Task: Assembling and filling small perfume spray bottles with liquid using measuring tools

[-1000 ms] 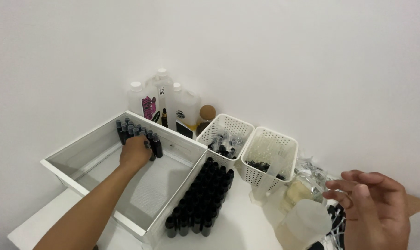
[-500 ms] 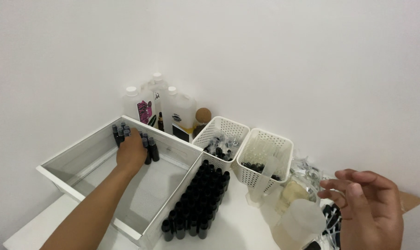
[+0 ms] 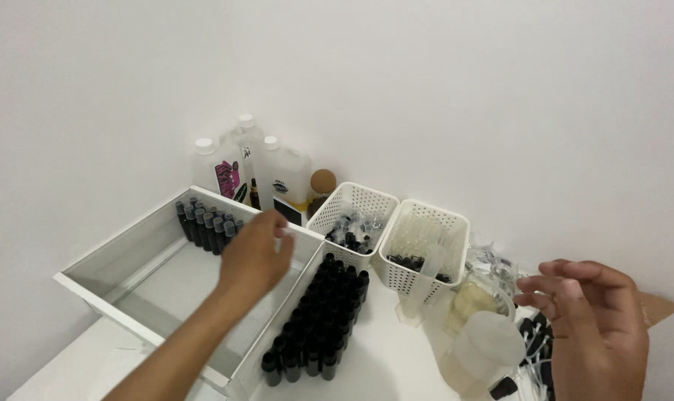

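Open room is found in the large white tray (image 3: 122, 256) at the left of the frame: its floor is bare except for a short row of dark bottles (image 3: 207, 226) packed into its far corner. The left hand (image 3: 254, 256) is held above the tray's right wall. Passage across the lower centre is blocked by a dense block of black-capped bottles (image 3: 318, 315) on the counter (image 3: 396, 364). Behind it, two white perforated baskets (image 3: 426, 249) stand side by side, with tall white jugs (image 3: 277, 174) filling the back corner. At lower right, the right hand (image 3: 597, 330) is crowded by a translucent container (image 3: 485, 349)
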